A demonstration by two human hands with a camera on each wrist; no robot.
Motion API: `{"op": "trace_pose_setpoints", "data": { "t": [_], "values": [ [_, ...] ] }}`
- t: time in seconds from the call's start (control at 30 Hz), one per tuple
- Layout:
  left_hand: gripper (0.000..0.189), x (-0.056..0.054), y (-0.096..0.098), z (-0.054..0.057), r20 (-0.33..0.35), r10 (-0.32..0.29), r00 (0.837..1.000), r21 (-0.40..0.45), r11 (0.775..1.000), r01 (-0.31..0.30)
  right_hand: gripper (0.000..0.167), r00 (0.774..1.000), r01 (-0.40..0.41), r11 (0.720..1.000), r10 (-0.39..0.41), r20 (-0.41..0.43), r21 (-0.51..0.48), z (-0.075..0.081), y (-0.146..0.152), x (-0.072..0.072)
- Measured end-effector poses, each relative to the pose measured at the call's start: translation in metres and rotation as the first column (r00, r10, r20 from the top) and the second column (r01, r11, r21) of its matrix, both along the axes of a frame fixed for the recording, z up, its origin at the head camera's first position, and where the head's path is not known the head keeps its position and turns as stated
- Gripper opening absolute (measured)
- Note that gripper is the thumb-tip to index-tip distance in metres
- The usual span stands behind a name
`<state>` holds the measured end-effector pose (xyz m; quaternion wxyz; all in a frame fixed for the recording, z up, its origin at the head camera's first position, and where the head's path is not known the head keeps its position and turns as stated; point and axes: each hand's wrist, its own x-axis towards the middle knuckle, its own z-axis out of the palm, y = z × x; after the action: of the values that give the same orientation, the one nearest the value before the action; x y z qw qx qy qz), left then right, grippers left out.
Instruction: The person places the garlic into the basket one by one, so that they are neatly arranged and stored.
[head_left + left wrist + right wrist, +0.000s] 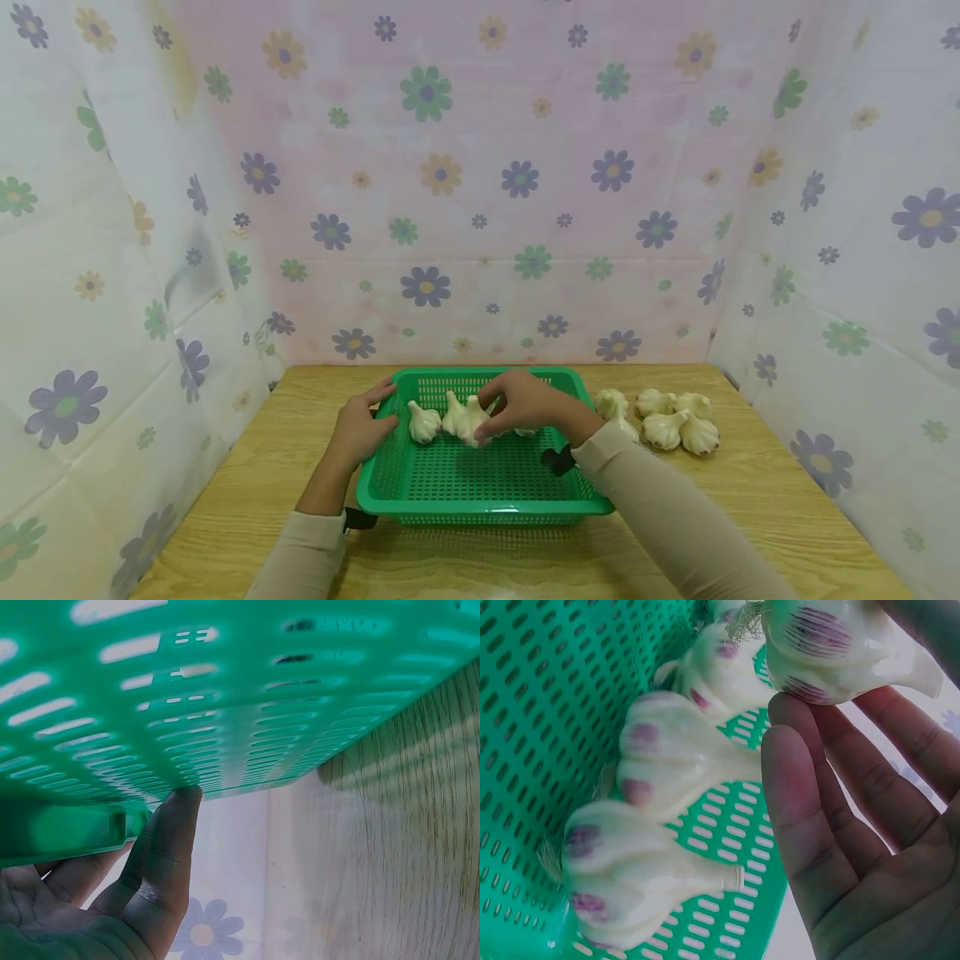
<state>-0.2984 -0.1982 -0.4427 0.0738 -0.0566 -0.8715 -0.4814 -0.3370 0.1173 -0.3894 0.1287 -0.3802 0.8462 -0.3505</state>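
Observation:
My right hand (pixel 525 404) reaches over a green plastic basket (pixel 480 507). Its thumb and fingertips pinch a white garlic bulb (pixel 840 645) with purple streaks. Below and beside that bulb, other garlic bulbs lie in a row along the basket's far side, one garlic bulb (pixel 424 423) nearest the left wall. Part of the row is hidden behind my right hand. My left hand (pixel 358 429) holds the basket's left rim. In the left wrist view a fingertip (pixel 184 802) presses the slotted outer wall under the rim.
Right of the basket, several more garlic bulbs (pixel 678 423) lie on the wooden table (pixel 277 467), some partly behind my right forearm. A flowered cloth (pixel 487 208) hangs behind the table and along both sides. Black straps (pixel 558 460) sit at my wrists.

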Motion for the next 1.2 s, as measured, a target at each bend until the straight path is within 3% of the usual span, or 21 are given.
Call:
{"op": "trace_pose_setpoints", "data": {
  "t": [0.23, 0.33, 0.5, 0.8, 1.2],
  "values": [
    [0.063, 0.000, 0.000, -0.001, 0.001, -0.009, 1.000, 0.008, 1.000, 0.009, 0.032, 0.999, -0.042, 0.999, 0.042, -0.002, 0.034, -0.004, -0.015, 0.000],
    [0.063, 0.000, 0.000, 0.000, 0.007, -0.010, 1.000, 0.011, 1.000, 0.010, 0.044, 0.997, -0.076, 0.996, 0.077, -0.017, 0.054, -0.008, -0.022, -0.001],
    [0.063, 0.001, 0.001, 0.001, 0.011, -0.006, 1.000, 0.016, 1.000, 0.006, 0.048, 0.994, -0.102, 0.993, 0.104, -0.029, 0.059, -0.016, -0.035, -0.001],
    [0.063, 0.002, 0.001, 0.003, 0.012, -0.002, 1.000, 0.009, 1.000, 0.002, 0.046, 0.987, -0.105, 0.986, 0.119, -0.105, 0.129, -0.021, -0.053, -0.001],
    [0.063, 0.002, 0.001, 0.003, 0.010, -0.003, 1.000, -0.002, 1.000, 0.003, 0.046, 0.985, -0.114, 0.976, 0.135, -0.106, 0.188, -0.026, -0.074, -0.002]
  ]
}}
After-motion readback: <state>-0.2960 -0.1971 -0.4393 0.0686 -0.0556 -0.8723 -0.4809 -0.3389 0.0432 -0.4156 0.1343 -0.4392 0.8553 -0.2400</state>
